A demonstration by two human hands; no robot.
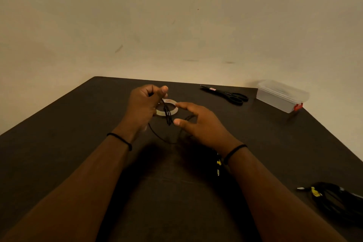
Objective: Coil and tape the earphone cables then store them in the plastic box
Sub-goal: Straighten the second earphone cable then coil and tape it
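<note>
The left hand (pixel 144 104) is raised a little over the dark bench (pixel 78 124), its fingers curled and its thumb pressed down — its grip holds the top of a few hanging loops of the black earphone cable (pixel 168 116). The loops drop from that grip, down and to the right, in front of the roll of clear tape (pixel 167 107), which lies flat on the bench just behind the two hands. From the lowest point of the loops the loose cable trails on along the bench, curving toward the person and then under the right hand.

The right hand (pixel 202 124) is just beside the loops, on their right, with its fingers spread and relaxed; its grip holds nothing. Its thumb tip is close to the bottom of the loops — whether it touches the cable cannot be told — and its forefinger reaches toward the right rim of the tape roll.

A pair of black scissors (pixel 225 95) lies well apart to the right near the far edge of the bench, and beside it, at the far right corner, stands the clear plastic box (pixel 280 96) with its lid on and a red clasp. At the near right edge lies another bundle of black cable (pixel 334 200) with a yellow tag.
</note>
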